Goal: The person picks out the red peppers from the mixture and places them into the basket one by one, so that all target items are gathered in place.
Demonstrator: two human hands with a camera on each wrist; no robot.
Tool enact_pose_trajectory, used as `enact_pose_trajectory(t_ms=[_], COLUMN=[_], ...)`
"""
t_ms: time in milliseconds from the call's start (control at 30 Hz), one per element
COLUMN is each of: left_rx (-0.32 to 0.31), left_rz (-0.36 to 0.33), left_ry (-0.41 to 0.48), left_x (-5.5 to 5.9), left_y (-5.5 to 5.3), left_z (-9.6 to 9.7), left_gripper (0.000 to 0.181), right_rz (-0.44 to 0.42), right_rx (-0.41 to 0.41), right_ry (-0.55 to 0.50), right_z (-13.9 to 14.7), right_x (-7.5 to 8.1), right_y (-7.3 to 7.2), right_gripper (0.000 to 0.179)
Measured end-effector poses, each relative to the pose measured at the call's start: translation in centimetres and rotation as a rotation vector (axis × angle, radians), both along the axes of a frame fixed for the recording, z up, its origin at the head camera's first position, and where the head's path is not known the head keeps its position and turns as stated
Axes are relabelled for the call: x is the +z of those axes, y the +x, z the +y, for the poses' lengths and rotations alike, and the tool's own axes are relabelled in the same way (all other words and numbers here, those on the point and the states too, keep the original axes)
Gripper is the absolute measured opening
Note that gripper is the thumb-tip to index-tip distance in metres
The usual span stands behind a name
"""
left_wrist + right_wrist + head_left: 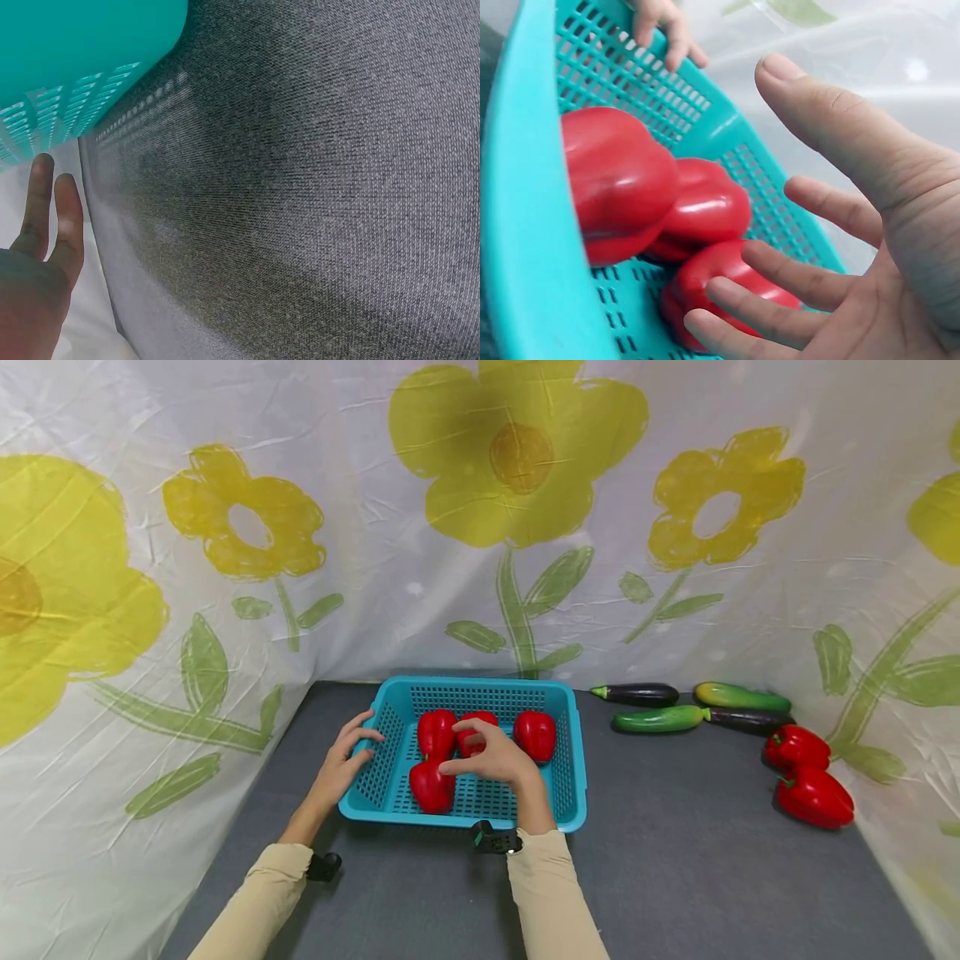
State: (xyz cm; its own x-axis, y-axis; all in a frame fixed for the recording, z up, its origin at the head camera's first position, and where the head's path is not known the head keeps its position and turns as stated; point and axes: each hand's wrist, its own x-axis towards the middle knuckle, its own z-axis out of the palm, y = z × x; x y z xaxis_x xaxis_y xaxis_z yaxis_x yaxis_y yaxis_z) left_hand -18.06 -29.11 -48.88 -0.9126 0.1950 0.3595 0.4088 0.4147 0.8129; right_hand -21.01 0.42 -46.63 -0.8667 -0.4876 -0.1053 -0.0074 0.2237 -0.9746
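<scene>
A turquoise plastic basket (457, 820) holds several red bell peppers (535, 737). My left hand (341, 768) rests at the left rim, some fingertips reaching over it; from the right wrist view, its fingers (667, 30) hang loosely across the edge. Two fingers (67, 217) extend beside the perforated wall in the left wrist view. Over the basket is my right hand (491, 758), thumb and fingers spread apart with nothing between them. In the right wrist view its fingertips overlap the nearest red bell pepper (712, 277); whether they touch cannot be told.
At the back right of the dark table (660, 860) lie a dark eggplant (641, 695), another eggplant (750, 720), a green cucumber (660, 719) and a yellow-green one (738, 697). Two red bell peppers (816, 797) lie near the right edge. A flowered curtain (405, 610) hangs behind.
</scene>
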Motion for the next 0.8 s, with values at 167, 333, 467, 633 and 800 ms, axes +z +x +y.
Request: enact_pose_trajectory(t_ms=[167, 333, 467, 633, 800], left_rx=[-0.004, -0.001, 0.015, 0.021, 0.017], left_rz=[0.009, 0.001, -0.009, 0.000, -0.002], left_ry=[-0.004, 0.006, 0.011, -0.001, 0.014], left_x=[-0.3, -0.8, -1.8, -3.3, -3.5], left_y=[-0.2, -0.5, -1.0, -1.6, -1.7], left_z=[-0.1, -0.5, -1.0, -1.5, -1.5], left_gripper=[0.020, 0.021, 0.023, 0.024, 0.022], right_rz=[0.026, 0.043, 0.056, 0.041, 0.018], right_rx=[0.002, -0.003, -0.003, 0.008, 0.006], right_ry=[-0.024, -0.052, -0.111, -0.174, -0.195], right_z=[1.2, 2.7, 3.8, 5.1, 6.3], right_x=[0.2, 0.7, 1.1, 1.3, 1.8], right_y=[-0.1, -0.1, 0.0, 0.1, 0.4], right_gripper=[0.074, 0.074, 0.069, 0.063, 0.062])
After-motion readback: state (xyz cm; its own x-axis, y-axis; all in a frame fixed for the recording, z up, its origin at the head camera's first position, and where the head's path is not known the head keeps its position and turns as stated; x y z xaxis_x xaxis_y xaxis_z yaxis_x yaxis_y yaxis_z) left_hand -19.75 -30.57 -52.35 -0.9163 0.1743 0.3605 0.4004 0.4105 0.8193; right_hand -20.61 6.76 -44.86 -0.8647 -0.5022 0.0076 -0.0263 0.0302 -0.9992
